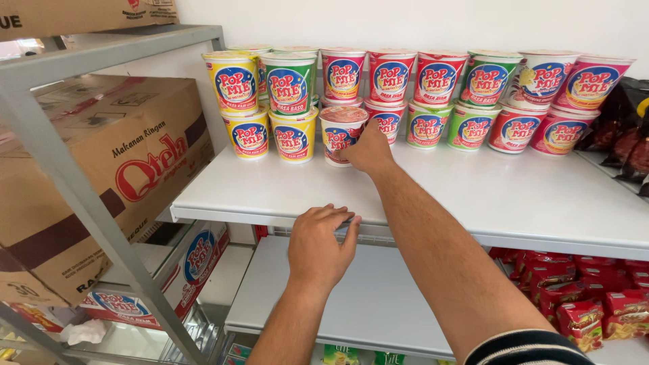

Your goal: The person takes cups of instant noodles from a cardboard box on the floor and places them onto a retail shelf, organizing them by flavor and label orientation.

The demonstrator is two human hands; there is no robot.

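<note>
- Right hand (368, 150) grips the red-banded noodle cup (340, 134) from its 3 o'clock side, fingers wrapped on it, beside the yellow cups (293, 135).
- Left hand (321, 247) rests on the white shelf (473, 196) edge at 6 o'clock, fingers curled, holding nothing.
- Looks like the cup's mid-placement; lining it up with the row comes next.

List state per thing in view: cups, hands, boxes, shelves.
Red noodle cup: upright, lid sealed, gripped by right hand.
Left hand: fingers resting on white shelf edge, holding nothing.
Stacked cups: upright, sealed, two tiers along the wall.
Cardboard box: closed, on grey rack.
Red packets: lying on the lower shelf.
</note>
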